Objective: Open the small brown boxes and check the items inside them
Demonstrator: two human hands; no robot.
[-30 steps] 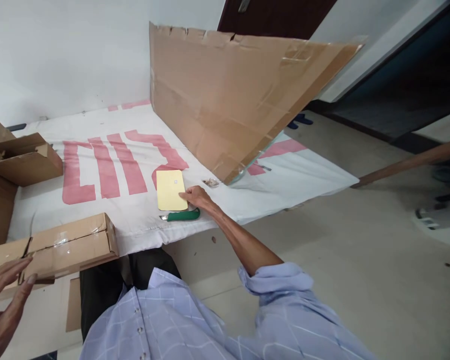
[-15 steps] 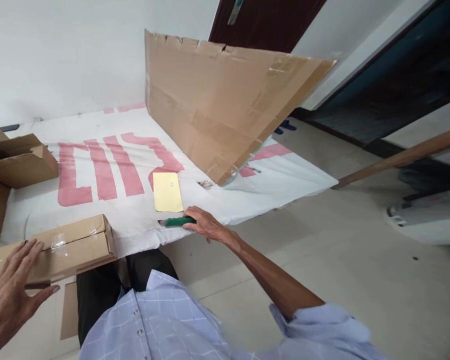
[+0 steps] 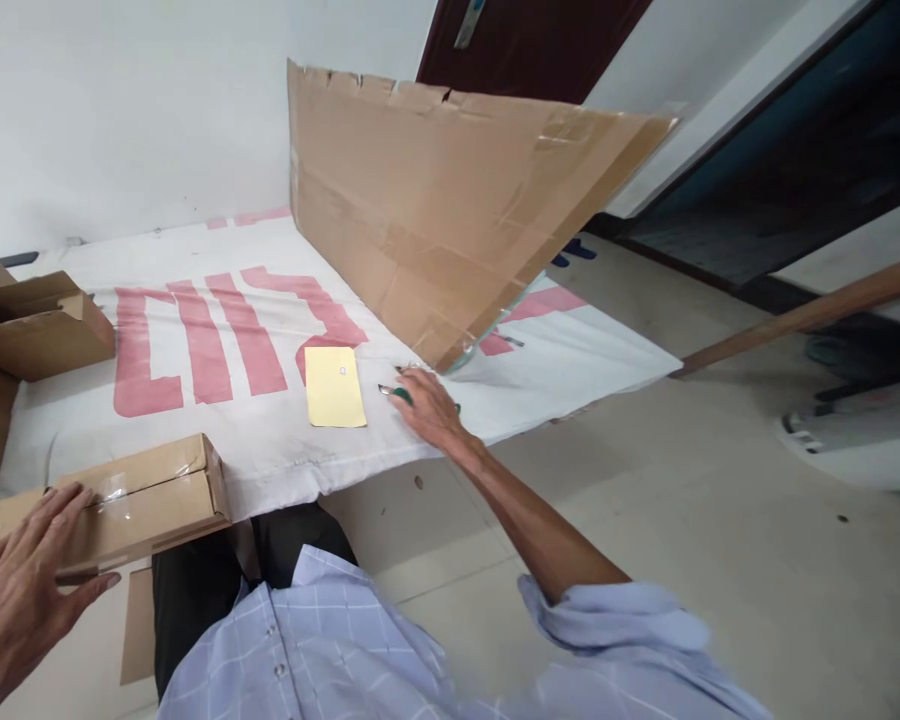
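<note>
My left hand [image 3: 34, 580] lies with fingers spread on a long, closed cardboard box [image 3: 150, 490] at the table's front left edge. Clear tape crosses the top of that box. My right hand [image 3: 429, 405] is over the white cloth, with its fingers curled round a green cutter [image 3: 403, 395]; the metal tip points left and part of the handle shows past the palm. A yellow paper [image 3: 334, 387] lies flat to the left of my right hand.
A large cardboard panel [image 3: 435, 210] leans up behind my right hand. Open cardboard boxes [image 3: 52, 320] stand at the far left on the white cloth [image 3: 270, 440] with red marks. A wooden pole [image 3: 810, 312] slants at the right, beside the table corner.
My right hand has moved up and to the right with the green cutter, away from the table's front edge. My left hand has stayed on the box.
</note>
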